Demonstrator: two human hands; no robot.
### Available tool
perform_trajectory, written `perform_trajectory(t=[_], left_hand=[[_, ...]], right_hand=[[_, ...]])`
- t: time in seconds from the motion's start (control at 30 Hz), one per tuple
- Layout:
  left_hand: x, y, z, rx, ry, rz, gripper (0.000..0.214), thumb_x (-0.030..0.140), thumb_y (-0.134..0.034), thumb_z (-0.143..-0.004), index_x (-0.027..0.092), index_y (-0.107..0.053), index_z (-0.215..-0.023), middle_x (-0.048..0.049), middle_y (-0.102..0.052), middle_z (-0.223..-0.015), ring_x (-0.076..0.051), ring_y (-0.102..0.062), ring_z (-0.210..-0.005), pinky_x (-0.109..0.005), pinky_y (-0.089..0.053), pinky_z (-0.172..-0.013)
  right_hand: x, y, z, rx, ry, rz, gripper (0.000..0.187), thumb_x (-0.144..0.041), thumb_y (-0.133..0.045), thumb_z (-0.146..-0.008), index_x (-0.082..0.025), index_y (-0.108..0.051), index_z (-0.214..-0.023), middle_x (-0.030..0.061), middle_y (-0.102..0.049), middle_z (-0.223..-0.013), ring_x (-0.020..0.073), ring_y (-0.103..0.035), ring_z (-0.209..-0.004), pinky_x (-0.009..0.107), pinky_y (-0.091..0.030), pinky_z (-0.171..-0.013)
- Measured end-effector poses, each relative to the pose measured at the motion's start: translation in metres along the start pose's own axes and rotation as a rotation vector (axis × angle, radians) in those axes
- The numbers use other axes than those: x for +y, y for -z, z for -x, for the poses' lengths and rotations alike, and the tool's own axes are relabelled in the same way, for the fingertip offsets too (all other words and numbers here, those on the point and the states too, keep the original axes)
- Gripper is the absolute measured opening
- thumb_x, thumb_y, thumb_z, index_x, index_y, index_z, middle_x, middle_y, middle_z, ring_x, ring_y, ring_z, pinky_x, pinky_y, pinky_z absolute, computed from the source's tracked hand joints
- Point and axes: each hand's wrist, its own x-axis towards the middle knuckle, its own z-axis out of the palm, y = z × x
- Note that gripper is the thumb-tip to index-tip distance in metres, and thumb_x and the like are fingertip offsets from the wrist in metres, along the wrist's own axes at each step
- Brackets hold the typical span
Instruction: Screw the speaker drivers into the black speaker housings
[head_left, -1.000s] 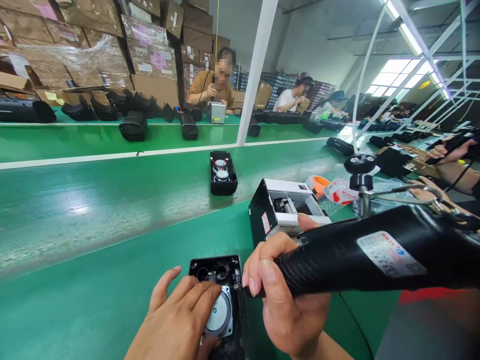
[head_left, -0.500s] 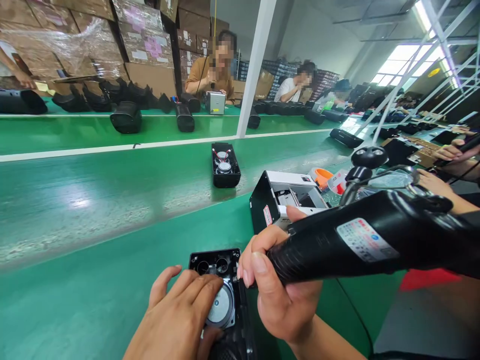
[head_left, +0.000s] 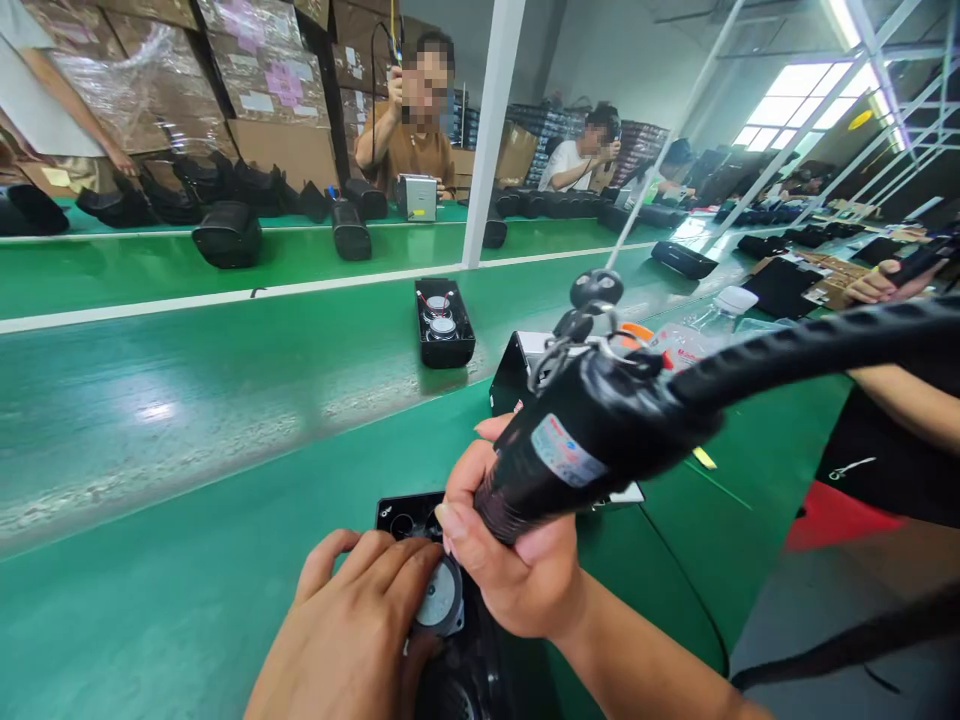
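A black open speaker housing (head_left: 409, 515) lies on the green bench right in front of me, with a round silver speaker driver (head_left: 439, 598) set in it. My left hand (head_left: 352, 625) lies flat on the housing, fingers on the driver's left edge. My right hand (head_left: 517, 560) grips a black electric screwdriver (head_left: 592, 430), tilted steeply with its tip hidden behind my fingers at the housing. Its thick cable (head_left: 817, 340) runs off to the right.
A second open housing (head_left: 442, 325) rides the green conveyor belt (head_left: 187, 380). A black-and-white box device (head_left: 514, 375) stands behind the tool. Black speaker shells line the far bench, where people sit. A co-worker's arm (head_left: 904, 400) is at the right; cartons are stacked behind.
My right hand has swung the screwdriver from nearly level to steeply tilted, its body now over the housing. The view shifted slightly right. My left hand has stayed on the driver.
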Motion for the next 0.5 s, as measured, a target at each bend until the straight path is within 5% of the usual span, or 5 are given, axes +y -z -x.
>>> perform_trajectory(t=[0.23, 0.37, 0.5], left_hand=[[-0.001, -0.004, 0.005, 0.017, -0.076, -0.111, 0.057, 0.011, -0.070, -0.084, 0.032, -0.064, -0.136, 0.0091, -0.081, -0.131, -0.025, -0.076, -0.116, -0.049, -0.039, -0.105], [-0.009, -0.005, 0.001, 0.079, -0.159, -0.167, 0.055, 0.016, -0.074, -0.083, 0.032, -0.063, -0.135, 0.0073, -0.083, -0.124, -0.026, -0.078, -0.108, -0.048, -0.048, -0.098], [-0.024, -0.012, -0.003, 0.177, -0.239, -0.105, 0.071, 0.020, -0.087, -0.074, 0.035, -0.062, -0.139, 0.0085, -0.084, -0.117, -0.022, -0.081, -0.095, -0.036, -0.062, -0.078]], right_hand=[[0.005, 0.001, -0.005, 0.065, -0.145, -0.162, 0.041, -0.018, -0.076, -0.098, -0.031, -0.049, -0.126, -0.0101, -0.059, -0.081, 0.0091, -0.055, -0.056, 0.026, -0.048, -0.057], [0.003, 0.000, -0.009, 0.059, -0.163, -0.087, 0.030, -0.022, -0.077, -0.093, -0.026, -0.050, -0.105, -0.0080, -0.060, -0.076, 0.0110, -0.056, -0.059, 0.028, -0.052, -0.062], [0.008, -0.003, -0.005, 0.119, -0.143, -0.004, 0.034, -0.027, -0.082, -0.088, -0.025, -0.052, -0.105, -0.0049, -0.063, -0.077, 0.0152, -0.061, -0.063, 0.032, -0.056, -0.065]])
